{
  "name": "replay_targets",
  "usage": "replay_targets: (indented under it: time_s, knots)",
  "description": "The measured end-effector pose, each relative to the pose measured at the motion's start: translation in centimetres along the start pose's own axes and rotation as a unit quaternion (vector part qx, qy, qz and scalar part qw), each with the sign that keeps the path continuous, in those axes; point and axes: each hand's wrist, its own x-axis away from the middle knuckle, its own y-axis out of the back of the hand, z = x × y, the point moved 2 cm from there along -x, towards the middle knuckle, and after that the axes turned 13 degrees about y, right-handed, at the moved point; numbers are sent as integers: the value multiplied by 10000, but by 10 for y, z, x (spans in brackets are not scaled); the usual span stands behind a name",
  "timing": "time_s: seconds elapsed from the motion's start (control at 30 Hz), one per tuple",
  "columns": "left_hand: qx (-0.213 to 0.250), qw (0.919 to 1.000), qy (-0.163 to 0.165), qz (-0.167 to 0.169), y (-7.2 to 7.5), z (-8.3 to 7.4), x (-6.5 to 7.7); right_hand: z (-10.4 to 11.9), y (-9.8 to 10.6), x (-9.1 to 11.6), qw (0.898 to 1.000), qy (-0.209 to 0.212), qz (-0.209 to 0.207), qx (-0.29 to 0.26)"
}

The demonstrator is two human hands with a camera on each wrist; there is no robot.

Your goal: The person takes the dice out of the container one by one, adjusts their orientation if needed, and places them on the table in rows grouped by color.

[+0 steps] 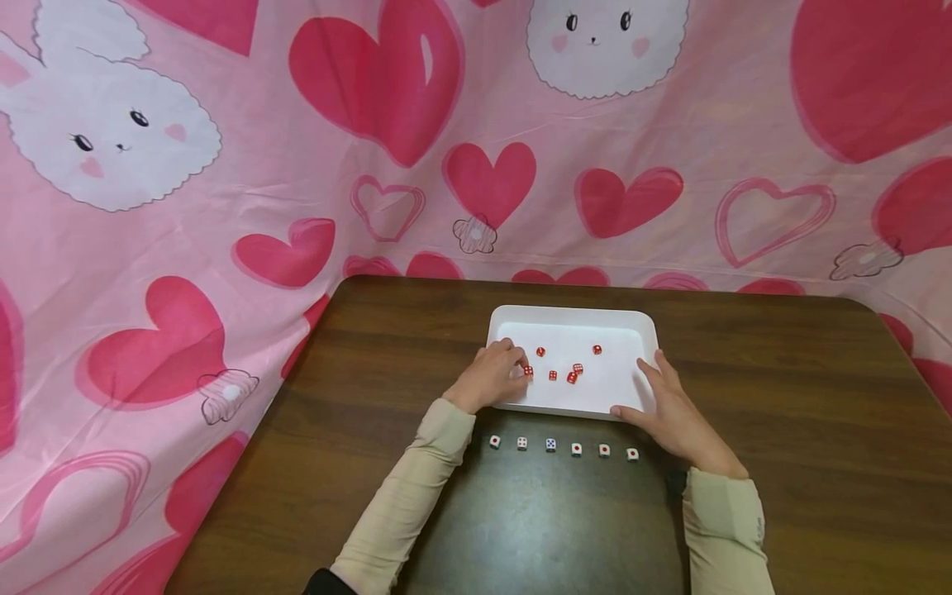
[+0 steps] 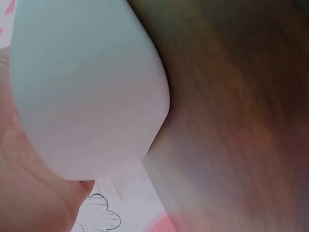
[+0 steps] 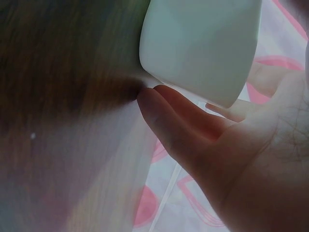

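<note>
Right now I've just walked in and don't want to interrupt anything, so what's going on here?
A person is handling dice. Their left hand has finger and thumb at a red die in the white tray, and their right hand rests against the tray's right end. Five other red dice lie scattered inside. Six white dice sit in a row on the table, nearer the person.

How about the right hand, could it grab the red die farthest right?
Probably yes: the right hand is at the white tray, and only bare tray floor shows between it and that red die.
</note>
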Motion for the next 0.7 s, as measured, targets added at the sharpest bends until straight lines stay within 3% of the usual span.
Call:
replay_targets:
  time_s: [0.37, 0.7]
  knots:
    - [-71, 9997, -150, -168, 8, 2, 5, 0, 1, 0, 10000, -25, 3, 10]
    - [16, 10000, -74, -60, 15, 4, 13, -1, 0, 1, 10000, -1, -5, 40]
